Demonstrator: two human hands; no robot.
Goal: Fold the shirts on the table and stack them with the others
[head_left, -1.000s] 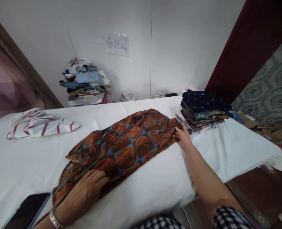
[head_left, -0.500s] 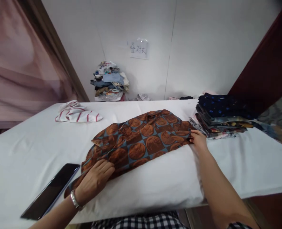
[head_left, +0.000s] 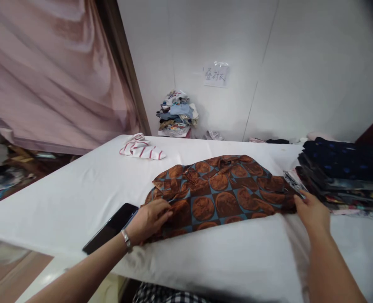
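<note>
A brown shirt [head_left: 219, 204] with large orange-brown circles and teal patches lies spread across the white-covered table, its collar on the far side. At its left end my left hand [head_left: 150, 219], a silver bracelet on the wrist, is closed on the fabric with fingers bent. My right hand [head_left: 312, 212] pinches the dark right end of the shirt between thumb and fingers. Just left of my left hand, a black phone-like device [head_left: 112, 227] lies flat, partly covered by my wrist.
A stack of folded dark clothes [head_left: 347, 168] stands right of the shirt. Toward the back left lies a white garment with red stripes [head_left: 144, 150]. Behind the table rises a clothes pile [head_left: 177, 113], below a paper sign [head_left: 216, 75]. A pink curtain [head_left: 60, 75] hangs at left.
The view has swung left. My left hand has shifted inward, and the strip of shirt that stuck out below it no longer shows. My right hand keeps its hold on the right end.
</note>
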